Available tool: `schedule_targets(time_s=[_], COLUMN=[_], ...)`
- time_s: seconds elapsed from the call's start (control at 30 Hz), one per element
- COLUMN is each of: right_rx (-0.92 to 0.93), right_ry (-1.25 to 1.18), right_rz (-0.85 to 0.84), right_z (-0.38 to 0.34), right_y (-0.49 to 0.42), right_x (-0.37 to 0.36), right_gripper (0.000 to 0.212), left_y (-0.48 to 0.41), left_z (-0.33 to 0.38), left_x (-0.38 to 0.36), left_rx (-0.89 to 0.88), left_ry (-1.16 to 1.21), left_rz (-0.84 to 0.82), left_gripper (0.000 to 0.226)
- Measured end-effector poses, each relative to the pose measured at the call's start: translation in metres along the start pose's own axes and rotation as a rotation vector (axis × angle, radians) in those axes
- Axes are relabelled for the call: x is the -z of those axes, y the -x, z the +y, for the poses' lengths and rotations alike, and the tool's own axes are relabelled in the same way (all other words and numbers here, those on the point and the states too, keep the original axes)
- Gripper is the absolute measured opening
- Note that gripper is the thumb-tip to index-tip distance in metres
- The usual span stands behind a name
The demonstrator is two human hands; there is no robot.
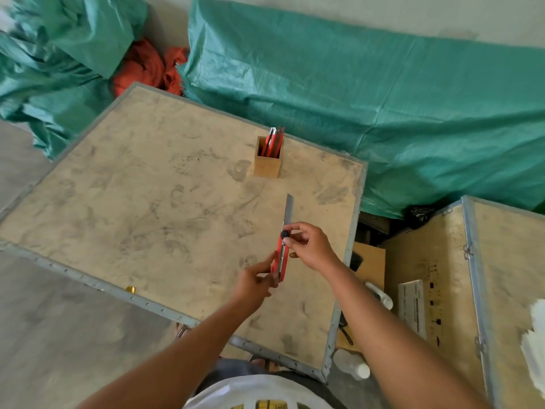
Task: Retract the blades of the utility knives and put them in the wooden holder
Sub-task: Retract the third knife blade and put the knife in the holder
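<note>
A red utility knife [280, 258] is held upright above the dusty wooden board [153, 219], its long steel blade [288, 208] still extended far out and pointing away from me. My left hand [256, 283] grips the knife's lower handle. My right hand [309, 245] pinches the black knob on the knife's upper body. The square wooden holder [267, 165] stands farther back on the board, with several red knives [274, 141] standing in it.
A green tarpaulin [383, 113] covers the ground behind the board, with red cloth [144, 69] at the back left. An open wooden crate [472, 276] lies at the right. A small brass piece [130, 289] rests at the board's near edge.
</note>
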State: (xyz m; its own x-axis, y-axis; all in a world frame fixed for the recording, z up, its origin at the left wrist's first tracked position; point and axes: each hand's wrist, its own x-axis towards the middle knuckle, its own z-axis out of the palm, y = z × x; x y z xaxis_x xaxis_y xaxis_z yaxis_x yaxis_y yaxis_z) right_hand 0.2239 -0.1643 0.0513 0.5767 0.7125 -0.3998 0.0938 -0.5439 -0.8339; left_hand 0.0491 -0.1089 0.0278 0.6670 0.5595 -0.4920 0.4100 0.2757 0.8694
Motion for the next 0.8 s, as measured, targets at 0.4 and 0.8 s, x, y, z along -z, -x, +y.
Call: schedule_targets(time_s=[0.4,0.8], right_rx=[0.192,0.315], right_ry=[-0.065,0.126], right_rz=[-0.003,-0.031], right_z=[-0.104,-0.143], right_y=[0.011,0.017], right_x=[-0.014,-0.027], right_gripper=[0.024,0.023], left_y=[0.016,-0.001], left_z=[0.080,0.114], left_x=[0.104,0.140], left_rx=[-0.114,-0.205], left_ry=[0.126,0.211], left_rz=[-0.086,-0.118], left_gripper=[0.039,0.029])
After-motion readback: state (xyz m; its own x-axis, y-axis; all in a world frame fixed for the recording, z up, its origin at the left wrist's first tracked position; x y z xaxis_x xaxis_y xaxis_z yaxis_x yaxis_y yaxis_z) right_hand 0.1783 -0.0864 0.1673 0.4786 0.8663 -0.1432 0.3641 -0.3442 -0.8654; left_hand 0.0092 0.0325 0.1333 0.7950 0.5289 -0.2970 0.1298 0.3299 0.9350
